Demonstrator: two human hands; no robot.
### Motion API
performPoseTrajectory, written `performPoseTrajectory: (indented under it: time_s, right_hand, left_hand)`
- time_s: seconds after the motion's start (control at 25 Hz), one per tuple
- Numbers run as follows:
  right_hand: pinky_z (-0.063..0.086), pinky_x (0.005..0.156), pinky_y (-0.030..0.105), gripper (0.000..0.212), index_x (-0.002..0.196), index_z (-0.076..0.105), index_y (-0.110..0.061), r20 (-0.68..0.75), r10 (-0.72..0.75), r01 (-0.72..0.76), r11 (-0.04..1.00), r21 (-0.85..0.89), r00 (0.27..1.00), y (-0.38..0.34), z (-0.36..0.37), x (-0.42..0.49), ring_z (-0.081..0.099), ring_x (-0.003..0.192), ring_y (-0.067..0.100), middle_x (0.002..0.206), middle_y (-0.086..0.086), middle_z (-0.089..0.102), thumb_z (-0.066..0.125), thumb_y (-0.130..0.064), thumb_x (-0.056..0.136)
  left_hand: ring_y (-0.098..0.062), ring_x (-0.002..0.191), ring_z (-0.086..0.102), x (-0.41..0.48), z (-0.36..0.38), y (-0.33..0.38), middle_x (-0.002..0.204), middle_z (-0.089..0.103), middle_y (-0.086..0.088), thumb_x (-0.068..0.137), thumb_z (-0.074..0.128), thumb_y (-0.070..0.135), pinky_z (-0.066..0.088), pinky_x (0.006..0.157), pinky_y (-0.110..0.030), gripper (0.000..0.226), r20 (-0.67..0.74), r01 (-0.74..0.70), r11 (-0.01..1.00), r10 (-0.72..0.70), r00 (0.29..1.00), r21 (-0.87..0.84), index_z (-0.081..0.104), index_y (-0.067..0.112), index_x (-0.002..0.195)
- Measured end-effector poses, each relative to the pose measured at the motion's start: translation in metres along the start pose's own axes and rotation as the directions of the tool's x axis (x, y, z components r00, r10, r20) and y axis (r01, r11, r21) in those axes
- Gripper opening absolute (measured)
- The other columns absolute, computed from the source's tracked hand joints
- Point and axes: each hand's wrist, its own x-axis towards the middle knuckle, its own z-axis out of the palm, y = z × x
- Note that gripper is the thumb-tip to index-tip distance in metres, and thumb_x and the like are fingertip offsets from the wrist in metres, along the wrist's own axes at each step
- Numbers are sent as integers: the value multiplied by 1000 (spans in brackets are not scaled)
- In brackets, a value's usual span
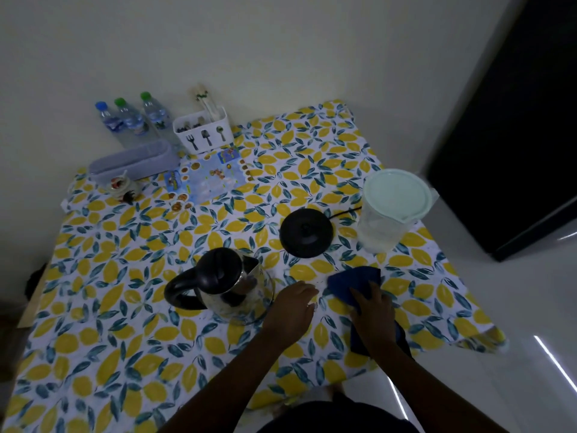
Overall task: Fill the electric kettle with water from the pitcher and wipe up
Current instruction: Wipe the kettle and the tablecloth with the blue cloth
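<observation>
Both bare forearms reach forward from the lower edge of the view, converging slightly. The left hand (pixel 292 303) lies palm down, fingers loosely curled and together, perhaps resting on their tips. Just to its right, the right hand (pixel 373 307) lies flat, palm down, fingers spread and pressed forward, wrist straight.

head cam | worn view, looks forward and down | near table (pixel 125 354) | wall (pixel 281 42) behind
</observation>
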Motion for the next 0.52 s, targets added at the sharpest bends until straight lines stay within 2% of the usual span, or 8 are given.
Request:
performPoseTrajectory:
  time_s: [0.16, 0.28, 0.36, 0.44, 0.52]
  right_hand:
    - [46, 89, 48, 49, 135, 50, -23, -42, -81, 90, 942, 323, 996, -18, -17, 15, 46, 118, 42, 142, 20, 41, 56, -24, 86]
    - [45, 81, 37, 51, 136, 49, -19, -103, -192, 217, 817, 534, 976, -62, -39, 22, 51, 111, 34, 135, 18, 45, 48, -24, 86]
    - [40, 82, 29, 45, 136, 47, -16, -125, -260, 277, 708, 649, 958, -97, -56, 26, 51, 111, 27, 134, 13, 46, 52, -15, 91]
    - [40, 86, 29, 45, 136, 47, -19, -100, -320, 290, 624, 725, 942, -131, -73, 34, 51, 111, 21, 132, 6, 48, 52, -8, 92]
    - [41, 90, 35, 46, 136, 47, -22, -45, -399, 289, 576, 765, 916, -167, -91, 46, 49, 113, 16, 132, 0, 47, 50, -8, 93]
  left_hand:
    - [-27, 121, 53, -4, -23, -6, 123, 65, -9, 94, 43, 27, 45, 101, -44, 37, -166, 6, 999, 0, 986, 34, 62, 10, 120]
    - [-24, 125, 50, -6, -57, -12, 127, 62, -8, 96, 42, 26, 39, 106, -38, 35, -275, 31, 998, -14, 961, 57, 60, 11, 122]
    - [-22, 122, 50, -12, -86, -17, 124, 63, -9, 96, 42, 23, 35, 107, -31, 33, -374, 44, 997, -17, 927, 64, 62, 10, 120]
    - [-21, 118, 52, -21, -111, -33, 118, 66, -8, 96, 45, 22, 38, 105, -33, 30, -461, 107, 991, -59, 885, 79, 63, 10, 116]
    - [-25, 119, 52, -31, -127, -53, 123, 64, -8, 95, 47, 32, 41, 105, -41, 35, -463, 236, 965, -158, 872, 117, 60, 11, 120]
